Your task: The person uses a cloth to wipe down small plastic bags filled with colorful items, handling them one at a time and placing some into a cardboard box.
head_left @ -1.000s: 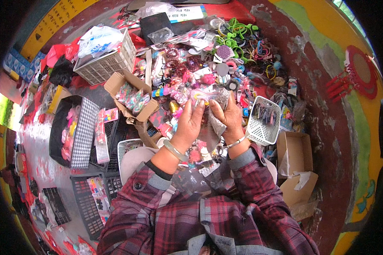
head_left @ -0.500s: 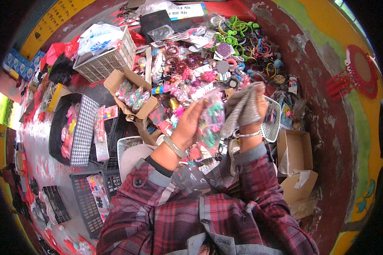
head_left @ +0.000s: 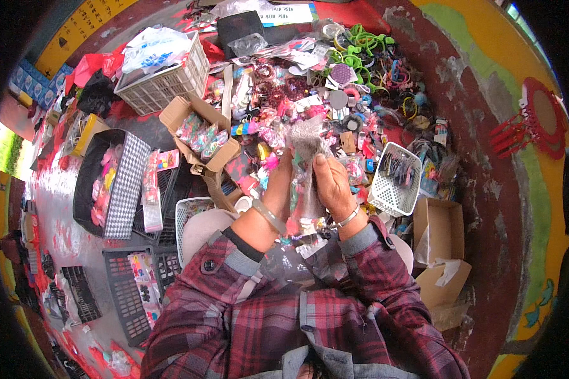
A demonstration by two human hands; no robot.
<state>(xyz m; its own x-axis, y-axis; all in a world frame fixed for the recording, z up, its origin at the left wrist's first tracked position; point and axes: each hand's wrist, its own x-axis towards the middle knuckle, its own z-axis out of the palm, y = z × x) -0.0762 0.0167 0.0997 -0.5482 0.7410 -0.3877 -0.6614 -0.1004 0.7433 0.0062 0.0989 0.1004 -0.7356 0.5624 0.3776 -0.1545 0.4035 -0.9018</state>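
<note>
Left hand grips packet, right hand cloth; accessory pile beyond, white basket rightward.

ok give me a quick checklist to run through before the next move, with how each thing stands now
1. Right hand on the grey cloth: ok, in contact.
2. Clear packet between the hands: ok, coloured contents show through.
3. Left hand grip: cannot tell, fingers hidden.
4. Packet seal: cannot tell.
5. Bare space just beyond the hands: not ok, accessory heap fills it.
6. Cardboard box open: ok, small packets inside.
</note>
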